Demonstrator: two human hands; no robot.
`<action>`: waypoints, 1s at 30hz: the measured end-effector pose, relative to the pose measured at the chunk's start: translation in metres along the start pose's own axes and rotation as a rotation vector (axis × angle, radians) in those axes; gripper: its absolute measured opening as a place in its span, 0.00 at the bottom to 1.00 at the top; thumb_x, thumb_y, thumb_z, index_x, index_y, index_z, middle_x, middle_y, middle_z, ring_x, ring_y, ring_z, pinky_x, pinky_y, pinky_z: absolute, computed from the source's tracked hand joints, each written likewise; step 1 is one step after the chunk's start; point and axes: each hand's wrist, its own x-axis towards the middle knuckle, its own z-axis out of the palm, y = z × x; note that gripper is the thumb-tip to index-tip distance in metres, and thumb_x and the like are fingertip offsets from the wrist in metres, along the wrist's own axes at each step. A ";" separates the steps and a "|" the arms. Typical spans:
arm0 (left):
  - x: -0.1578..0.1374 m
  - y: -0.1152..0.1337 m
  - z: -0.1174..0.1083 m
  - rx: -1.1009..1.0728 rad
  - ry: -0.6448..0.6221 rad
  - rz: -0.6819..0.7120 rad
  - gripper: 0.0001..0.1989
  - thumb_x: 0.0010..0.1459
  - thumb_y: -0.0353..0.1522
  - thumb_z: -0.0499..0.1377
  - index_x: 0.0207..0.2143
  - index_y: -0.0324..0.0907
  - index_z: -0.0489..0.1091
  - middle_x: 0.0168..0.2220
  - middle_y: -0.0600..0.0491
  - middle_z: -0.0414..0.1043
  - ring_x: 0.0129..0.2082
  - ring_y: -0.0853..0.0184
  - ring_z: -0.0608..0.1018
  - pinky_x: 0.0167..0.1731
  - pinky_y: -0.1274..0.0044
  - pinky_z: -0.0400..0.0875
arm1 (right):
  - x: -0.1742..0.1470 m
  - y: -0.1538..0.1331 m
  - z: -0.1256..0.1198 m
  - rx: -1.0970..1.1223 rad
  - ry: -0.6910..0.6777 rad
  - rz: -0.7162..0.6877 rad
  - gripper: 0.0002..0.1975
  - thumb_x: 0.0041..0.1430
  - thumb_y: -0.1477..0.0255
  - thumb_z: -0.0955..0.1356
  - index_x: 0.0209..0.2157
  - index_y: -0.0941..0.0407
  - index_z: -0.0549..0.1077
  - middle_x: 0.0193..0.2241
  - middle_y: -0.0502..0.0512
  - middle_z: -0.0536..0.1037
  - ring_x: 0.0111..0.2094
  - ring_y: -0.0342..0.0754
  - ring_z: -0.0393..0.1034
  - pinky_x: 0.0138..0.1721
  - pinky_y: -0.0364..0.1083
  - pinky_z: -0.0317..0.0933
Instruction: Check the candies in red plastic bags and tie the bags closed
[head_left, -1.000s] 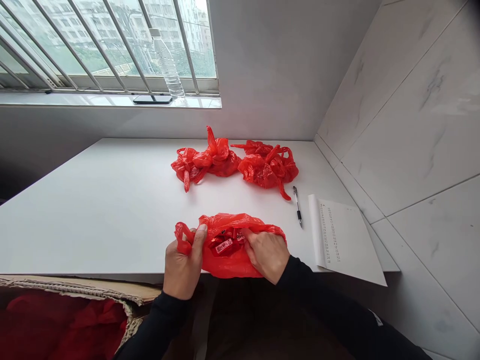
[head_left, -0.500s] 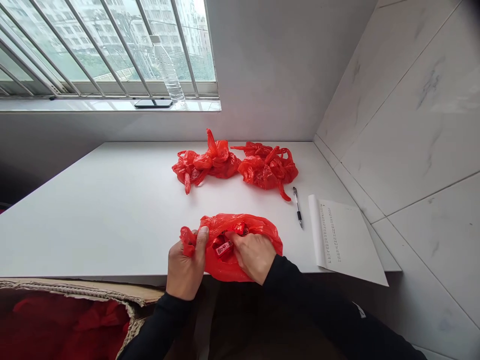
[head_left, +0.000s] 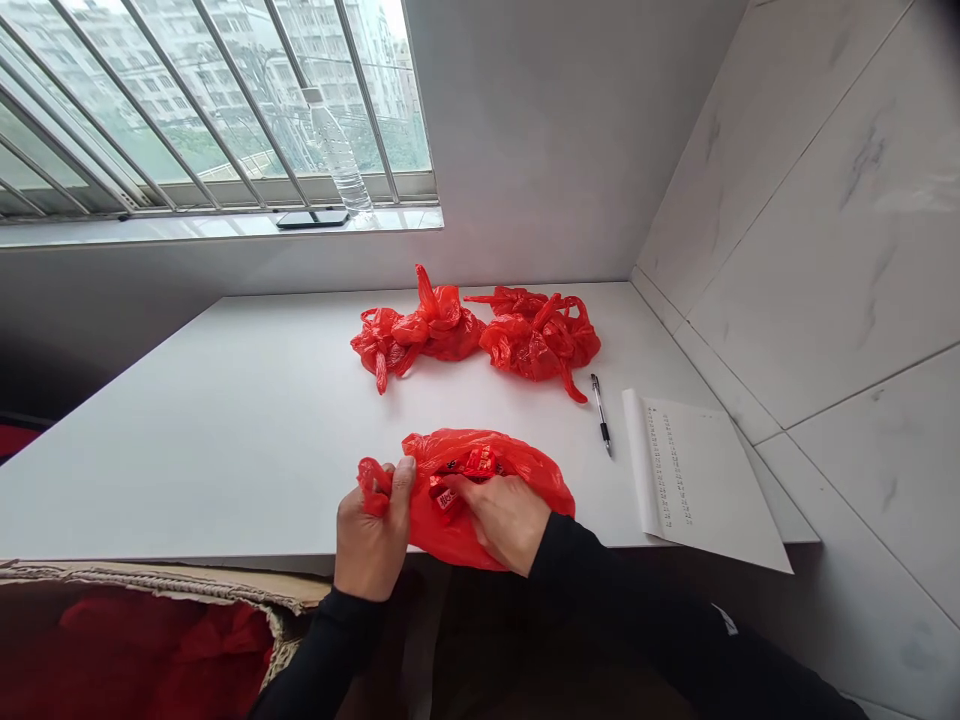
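At the table's front edge lies an opened red plastic bag (head_left: 525, 455). My left hand (head_left: 375, 530) is closed around its bunched left side, and a twist of the plastic sticks out beyond my fingers. My right hand (head_left: 506, 515) reaches into the bag's mouth from the right. Its thumb presses on a small red packet with a white printed label (head_left: 447, 498); the other fingers are partly hidden. Another shiny red wrapped packet (head_left: 481, 460) shows inside, just above that hand.
Several knotted red plastic bags (head_left: 540, 345) sit at the back of the white table (head_left: 247, 430). To the right are a pen (head_left: 601, 418) and a handwritten notepad (head_left: 705, 470) overhanging the edge. A cardboard box (head_left: 281, 605) with red contents stands lower left. A water bottle (head_left: 339, 160) stands on the windowsill.
My right hand has shifted slightly within the bag, and the labelled packet is more covered by the thumb. My left hand keeps its grip. The whole view has tilted a little.
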 end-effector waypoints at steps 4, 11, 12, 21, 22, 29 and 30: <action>0.002 -0.001 -0.003 0.010 0.037 0.019 0.23 0.60 0.46 0.57 0.19 0.44 0.57 0.17 0.59 0.56 0.19 0.70 0.60 0.20 0.77 0.58 | -0.019 0.007 -0.004 0.037 0.064 0.107 0.22 0.67 0.75 0.59 0.61 0.47 0.66 0.36 0.55 0.80 0.35 0.54 0.77 0.26 0.43 0.62; 0.003 0.003 -0.003 0.041 0.190 0.225 0.14 0.58 0.40 0.62 0.24 0.43 0.67 0.36 0.52 0.67 0.42 0.62 0.73 0.43 0.72 0.66 | -0.046 0.010 -0.020 0.234 0.407 -0.129 0.22 0.67 0.78 0.60 0.60 0.51 0.66 0.42 0.54 0.76 0.45 0.48 0.70 0.46 0.46 0.68; 0.003 0.004 -0.003 0.034 0.211 0.245 0.13 0.57 0.39 0.63 0.24 0.43 0.67 0.38 0.51 0.67 0.44 0.61 0.73 0.45 0.72 0.66 | -0.049 0.011 -0.023 0.274 0.492 -0.156 0.23 0.67 0.79 0.61 0.61 0.52 0.66 0.43 0.54 0.75 0.45 0.48 0.70 0.49 0.46 0.67; -0.013 0.029 -0.005 -0.134 0.239 0.314 0.14 0.60 0.35 0.61 0.24 0.44 0.62 0.41 0.51 0.75 0.43 0.62 0.78 0.44 0.70 0.68 | -0.053 0.042 -0.021 0.061 0.464 0.019 0.25 0.66 0.78 0.64 0.63 0.57 0.62 0.43 0.56 0.76 0.47 0.52 0.70 0.66 0.64 0.50; -0.016 0.032 -0.004 -0.169 0.205 0.327 0.14 0.60 0.35 0.61 0.25 0.44 0.62 0.44 0.51 0.76 0.45 0.60 0.78 0.46 0.69 0.69 | -0.053 0.042 -0.021 0.086 0.482 0.011 0.23 0.67 0.78 0.63 0.62 0.56 0.64 0.41 0.55 0.76 0.45 0.51 0.71 0.66 0.63 0.49; -0.017 0.052 -0.005 -0.549 -0.144 0.086 0.13 0.62 0.37 0.62 0.32 0.47 0.59 0.12 0.66 0.59 0.19 0.66 0.75 0.40 0.67 0.74 | -0.063 0.028 -0.053 0.434 0.723 -0.101 0.14 0.70 0.76 0.63 0.52 0.50 0.73 0.43 0.52 0.76 0.48 0.48 0.69 0.52 0.51 0.66; -0.014 0.055 -0.005 -0.542 -0.189 0.015 0.12 0.62 0.38 0.62 0.33 0.48 0.59 0.10 0.68 0.53 0.15 0.68 0.71 0.35 0.70 0.73 | -0.063 0.027 -0.057 0.457 0.746 -0.112 0.14 0.70 0.76 0.63 0.52 0.49 0.74 0.43 0.52 0.75 0.48 0.48 0.68 0.51 0.50 0.67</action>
